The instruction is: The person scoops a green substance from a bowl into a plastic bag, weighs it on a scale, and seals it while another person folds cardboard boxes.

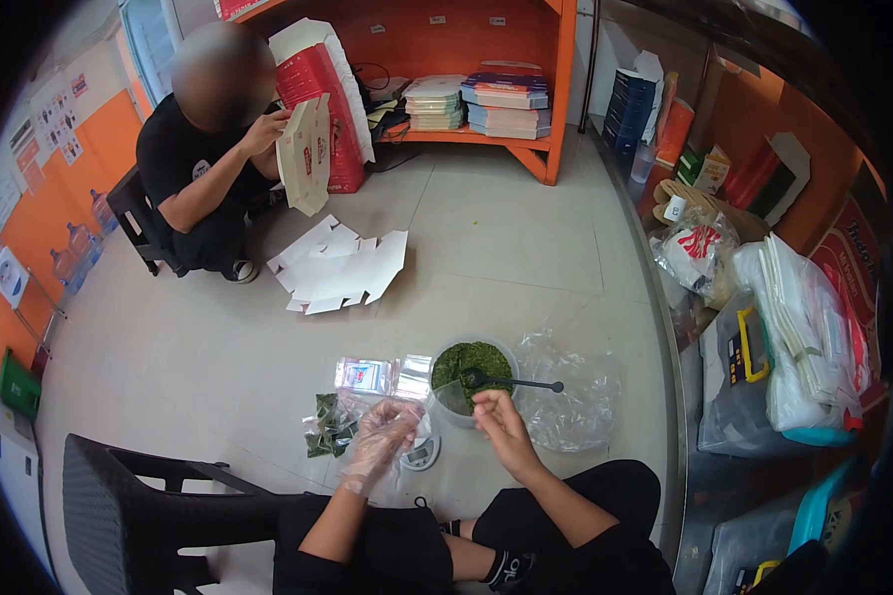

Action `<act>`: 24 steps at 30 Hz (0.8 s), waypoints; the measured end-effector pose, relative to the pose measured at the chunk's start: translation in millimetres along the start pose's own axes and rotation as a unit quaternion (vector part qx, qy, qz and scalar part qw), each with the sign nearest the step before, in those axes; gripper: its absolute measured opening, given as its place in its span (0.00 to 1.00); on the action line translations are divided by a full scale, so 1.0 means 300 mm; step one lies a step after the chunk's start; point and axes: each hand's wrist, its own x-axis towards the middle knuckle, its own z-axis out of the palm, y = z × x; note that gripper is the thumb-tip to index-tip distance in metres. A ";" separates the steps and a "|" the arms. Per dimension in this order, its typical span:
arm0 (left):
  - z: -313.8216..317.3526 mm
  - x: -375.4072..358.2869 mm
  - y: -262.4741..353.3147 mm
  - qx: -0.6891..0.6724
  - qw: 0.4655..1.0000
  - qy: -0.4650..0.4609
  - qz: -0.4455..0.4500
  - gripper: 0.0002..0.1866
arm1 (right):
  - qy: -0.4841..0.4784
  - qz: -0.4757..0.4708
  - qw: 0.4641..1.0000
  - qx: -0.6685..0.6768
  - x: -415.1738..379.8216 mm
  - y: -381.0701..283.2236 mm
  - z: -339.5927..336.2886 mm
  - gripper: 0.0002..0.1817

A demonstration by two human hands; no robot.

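My left hand (385,434), in a clear plastic glove, has its fingers closed in a pinch; what lies between them is hard to make out. My bare right hand (506,434) pinches thumb to fingers at the edge of what looks like a small clear plastic bag (452,399). Behind it stands a round tub (513,359) of green flakes (471,359), with a black spoon (531,384) across it. Below the hands, a small digital scale (422,456) is partly covered. Packets of green flakes (327,424) lie left of my left hand.
Clear plastic sheeting (575,397) lies right of the tub, plastic packs (363,376) left. Another person (203,169) sits far left, holding a folded carton (306,154); a flat white carton (342,266) lies nearby. A black stool (119,506) stands left, loaded shelving (665,397) right.
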 end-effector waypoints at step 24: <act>0.090 -0.039 0.049 0.421 0.889 -0.051 0.173 0.27 | 0.008 -0.075 0.986 -0.150 -0.016 -0.010 0.043 0.08</act>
